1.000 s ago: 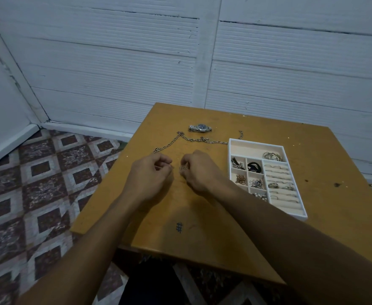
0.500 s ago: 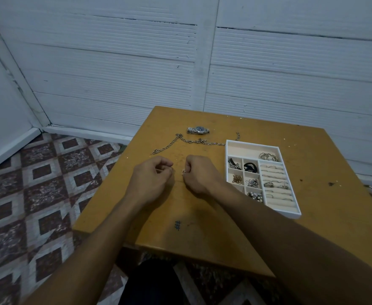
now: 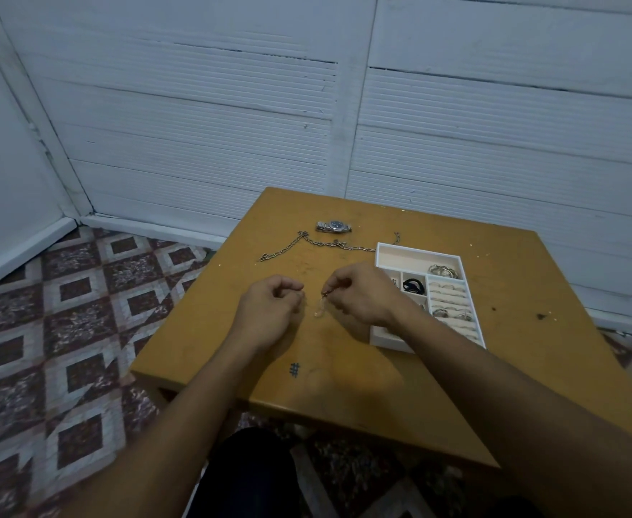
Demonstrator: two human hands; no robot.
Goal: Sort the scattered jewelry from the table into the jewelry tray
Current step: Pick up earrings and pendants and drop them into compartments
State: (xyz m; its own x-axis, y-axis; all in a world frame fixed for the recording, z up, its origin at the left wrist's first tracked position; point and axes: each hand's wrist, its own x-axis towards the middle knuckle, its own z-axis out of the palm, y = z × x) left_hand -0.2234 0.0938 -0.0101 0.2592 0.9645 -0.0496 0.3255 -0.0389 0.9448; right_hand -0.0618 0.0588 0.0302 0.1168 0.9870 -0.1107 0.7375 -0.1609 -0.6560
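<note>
A counter (image 3: 344,398) carries a part-filled tray (image 3: 388,343) on its right. The left hand (image 3: 266,312) and right hand (image 3: 363,297) hover beside it, both curled. A chain (image 3: 288,248) lies behind them, with a watch (image 3: 334,226) beyond. The right hand's fingers (image 3: 338,284) pinch a dangling pale strand (image 3: 320,310). Whether the left hand holds anything, I cannot tell.

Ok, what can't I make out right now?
Head view only:
Small pale dangling piece in the grip of the right hand: too small and blurred to identify.
Left hand: curled fingers hide whether it holds anything.
White compartmented jewelry tray: right hand and forearm cover its near-left compartments.
Silver link chain: the tray's far wall hides one stretch.
</note>
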